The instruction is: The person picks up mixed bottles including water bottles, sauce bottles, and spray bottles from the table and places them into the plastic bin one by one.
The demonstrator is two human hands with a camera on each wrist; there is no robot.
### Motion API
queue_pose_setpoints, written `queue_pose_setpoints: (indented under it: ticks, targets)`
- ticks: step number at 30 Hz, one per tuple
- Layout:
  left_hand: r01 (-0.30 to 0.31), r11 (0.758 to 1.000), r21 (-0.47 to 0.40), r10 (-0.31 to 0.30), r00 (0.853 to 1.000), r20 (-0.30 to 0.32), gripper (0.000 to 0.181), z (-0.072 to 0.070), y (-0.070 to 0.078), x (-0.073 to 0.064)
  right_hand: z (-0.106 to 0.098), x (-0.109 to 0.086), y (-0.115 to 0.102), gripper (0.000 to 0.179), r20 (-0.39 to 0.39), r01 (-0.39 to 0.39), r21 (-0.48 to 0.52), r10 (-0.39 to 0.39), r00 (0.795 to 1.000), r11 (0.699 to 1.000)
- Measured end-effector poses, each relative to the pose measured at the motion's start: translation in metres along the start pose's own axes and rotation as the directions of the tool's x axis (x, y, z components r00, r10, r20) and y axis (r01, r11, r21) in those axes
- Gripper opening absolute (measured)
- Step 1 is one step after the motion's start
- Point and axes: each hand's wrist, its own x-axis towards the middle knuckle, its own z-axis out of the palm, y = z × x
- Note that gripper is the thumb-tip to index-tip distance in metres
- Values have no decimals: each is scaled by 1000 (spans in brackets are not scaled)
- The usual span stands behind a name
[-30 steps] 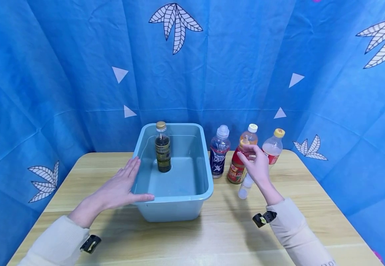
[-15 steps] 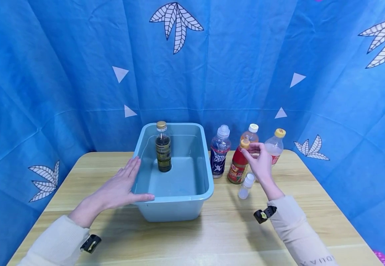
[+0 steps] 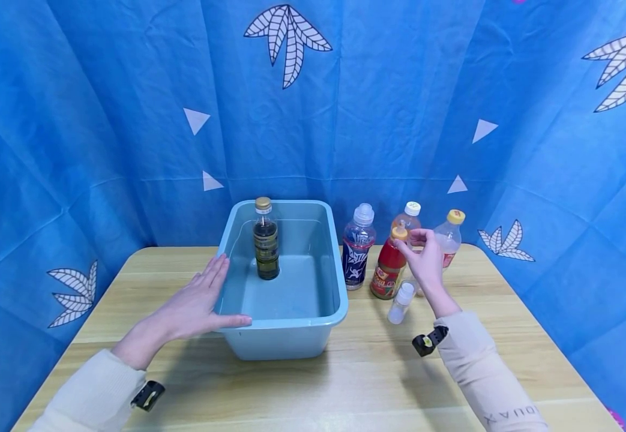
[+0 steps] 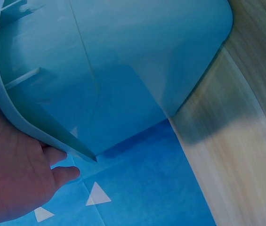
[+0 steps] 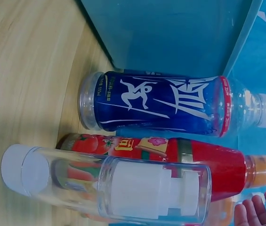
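In the head view my left hand [image 3: 196, 300] rests on the near left corner of a light blue plastic tub [image 3: 313, 324]. Its fingers lie straight across the left rim, thumb along the front rim. Inside the tub stands a dark glass bottle [image 3: 266, 249] with a gold cap. My right hand [image 3: 426, 261] is beside the top of a red ketchup bottle [image 3: 391, 258]. In the right wrist view, thumb and fingers [image 5: 260, 209] are spread on either side of its orange nozzle cap [image 5: 257, 172], showing a gap. Nearer stands a clear pump bottle [image 3: 401, 303].
A blue-labelled drink bottle [image 3: 357, 249] stands between tub and ketchup. Behind are an orange drink bottle [image 3: 407, 221] with a white cap and a yellow-capped bottle [image 3: 449, 234]. All stand on a wooden table [image 3: 356, 384]; a blue curtain [image 3: 388, 90] encloses it.
My right hand has shifted slightly right and up, exposing the ketchup bottle's orange cap, which it partly covered before. My left hand and the bottles stay in place.
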Motion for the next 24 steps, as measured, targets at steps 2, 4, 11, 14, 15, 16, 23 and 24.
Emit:
queue_pose_setpoints:
  ticks: [2, 4, 11, 14, 15, 16, 23, 24]
  targets:
    - [-1, 1000, 3, 1, 1000, -2, 115, 0, 0, 0, 1, 1, 0, 45, 7, -18, 15, 18, 1000, 1000]
    - [0, 1000, 4, 0, 1000, -2, 115, 0, 0, 0, 2, 2, -1, 46, 19, -41, 25, 41, 999, 999]
    - [3, 1000, 0, -3, 1000, 1, 115, 1, 0, 0, 6, 7, -2, 50, 50, -82, 31, 80, 996, 996]
    - [1, 1000, 3, -1, 1000, -2, 115, 2, -1, 0, 6, 9, -2, 52, 63, -107, 31, 105, 992, 994]
    - [2, 1000, 2, -2, 1000, -3, 115, 2, -1, 1, 7, 9, -1, 53, 66, -116, 30, 114, 991, 993]
    - [1, 1000, 3, -1, 1000, -5, 115, 2, -2, 1, 7, 9, -1, 54, 71, -126, 28, 123, 990, 992]
    - [-2, 1000, 1, 2, 1000, -6, 115, 2, -2, 1, 8, 13, 0, 55, 88, -168, 28, 165, 982, 985]
    - [-1, 1000, 0, 1, 1000, -4, 115, 2, -2, 1, 8, 13, 0, 54, 90, -172, 31, 169, 982, 985]
